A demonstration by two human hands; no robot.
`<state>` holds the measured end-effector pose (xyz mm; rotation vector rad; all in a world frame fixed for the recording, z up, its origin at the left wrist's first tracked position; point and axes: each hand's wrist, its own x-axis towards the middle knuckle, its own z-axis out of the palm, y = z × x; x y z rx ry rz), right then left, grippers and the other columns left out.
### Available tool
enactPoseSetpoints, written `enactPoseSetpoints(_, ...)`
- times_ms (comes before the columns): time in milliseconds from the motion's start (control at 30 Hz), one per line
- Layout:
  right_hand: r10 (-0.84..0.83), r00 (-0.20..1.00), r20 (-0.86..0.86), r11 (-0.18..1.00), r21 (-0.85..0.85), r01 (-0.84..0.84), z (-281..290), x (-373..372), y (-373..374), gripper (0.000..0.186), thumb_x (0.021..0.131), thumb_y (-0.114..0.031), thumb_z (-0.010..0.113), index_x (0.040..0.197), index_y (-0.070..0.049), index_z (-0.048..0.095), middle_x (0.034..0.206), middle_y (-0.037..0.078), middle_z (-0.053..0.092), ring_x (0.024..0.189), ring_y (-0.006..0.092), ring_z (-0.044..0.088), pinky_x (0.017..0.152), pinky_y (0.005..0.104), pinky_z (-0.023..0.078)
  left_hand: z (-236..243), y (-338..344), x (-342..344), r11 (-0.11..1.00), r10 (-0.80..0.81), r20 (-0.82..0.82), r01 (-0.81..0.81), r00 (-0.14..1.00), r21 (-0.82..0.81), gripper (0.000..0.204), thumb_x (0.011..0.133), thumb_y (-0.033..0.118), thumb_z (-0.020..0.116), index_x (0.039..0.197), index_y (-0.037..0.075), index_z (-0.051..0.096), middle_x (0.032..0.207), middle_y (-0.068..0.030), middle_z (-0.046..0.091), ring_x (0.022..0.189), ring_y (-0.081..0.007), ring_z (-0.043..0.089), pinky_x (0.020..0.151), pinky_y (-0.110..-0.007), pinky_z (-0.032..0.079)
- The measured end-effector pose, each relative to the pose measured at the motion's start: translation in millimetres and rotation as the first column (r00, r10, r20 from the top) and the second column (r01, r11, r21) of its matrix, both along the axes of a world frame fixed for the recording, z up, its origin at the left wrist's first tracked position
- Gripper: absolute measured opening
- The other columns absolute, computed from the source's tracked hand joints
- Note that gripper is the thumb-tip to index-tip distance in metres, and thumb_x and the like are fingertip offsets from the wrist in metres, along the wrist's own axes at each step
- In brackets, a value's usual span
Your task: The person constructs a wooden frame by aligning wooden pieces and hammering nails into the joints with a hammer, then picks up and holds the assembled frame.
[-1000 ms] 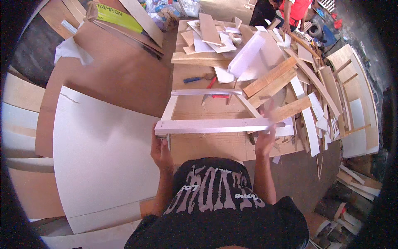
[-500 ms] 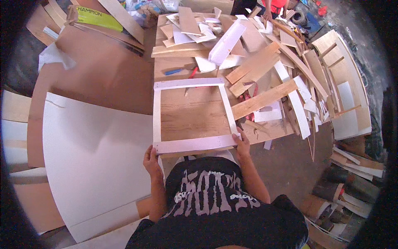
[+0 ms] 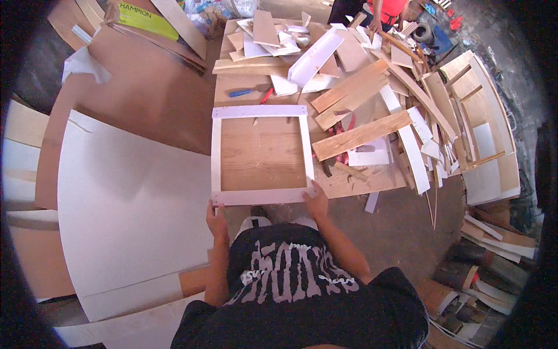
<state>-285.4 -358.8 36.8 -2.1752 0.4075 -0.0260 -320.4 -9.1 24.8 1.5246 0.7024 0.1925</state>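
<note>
A rectangular white wooden frame lies over the near left part of the wooden workbench, and the bench top shows through its middle. My left hand grips the frame's near left corner. At the near right corner my right hand holds the same frame, fingers curled over its edge. Just beyond the frame's far bar lie a tool with a blue handle and one with a red handle. A bare wooden board lies close to the frame's right side.
Offcuts and white strips pile across the far and right parts of the bench. A large white panel lies at my left beside a brown sheet. Another person's hand rests at the bench's far edge. A slatted wooden panel leans at right.
The frame has shifted away from me relative to my body and sits straighter on the bench. Both hands have moved with it, keeping their hold on its near corners.
</note>
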Motion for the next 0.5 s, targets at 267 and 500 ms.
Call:
enactPoseSetpoints(267,0.114,0.952,0.285,0.956,-0.292,-0.026,7,-68,-22,0.055,0.082,-0.023,0.077,0.132,-0.007,0.061,0.130,0.023,0.063,0.122,0.0381,0.059,0.106,0.0446,0.045,38,-74,-37,0.776,-0.314,-0.059,0.292,0.948,0.560,0.056,0.089,0.024,0.071,0.137,-0.001,0.055,0.141,-0.0234,0.055,0.130,-0.0353,0.054,0.110,-0.040,0.040)
enactPoseSetpoints(500,0.106,0.980,-0.170,0.994,0.003,-0.107,-5,-176,-89,0.044,0.087,-0.028,0.074,0.126,-0.007,0.065,0.115,0.016,0.072,0.104,0.0294,0.070,0.094,0.0404,0.053,77,-179,-71,0.491,-0.742,-0.058,0.600,0.668,0.631,0.045,0.093,0.023,0.068,0.131,-0.001,0.061,0.122,-0.0198,0.069,0.114,-0.0293,0.066,0.100,-0.036,0.048)
